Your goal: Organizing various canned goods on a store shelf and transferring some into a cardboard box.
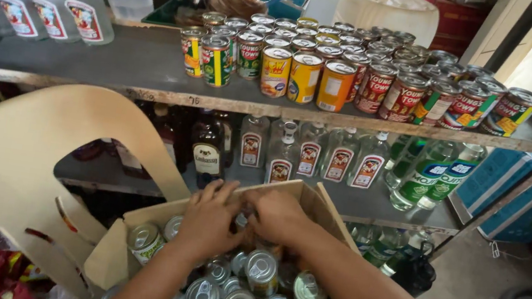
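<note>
Metal shelving [149, 93] runs across in front of us, its top level packed with labelled tins [360, 72] and the lower level with clear bottles [310, 154]. Below it we have an open cardboard box [127, 248] full of pull-tab cans [246, 292]. Our left hand [211, 221] and right hand [281, 217] sit close together at the far end of the box, fingers curled down among the cans; whether they grip one we cannot tell. To lift cleanly, we judge it best to take one can by its sides and draw it straight up, clear of its neighbours.
</note>
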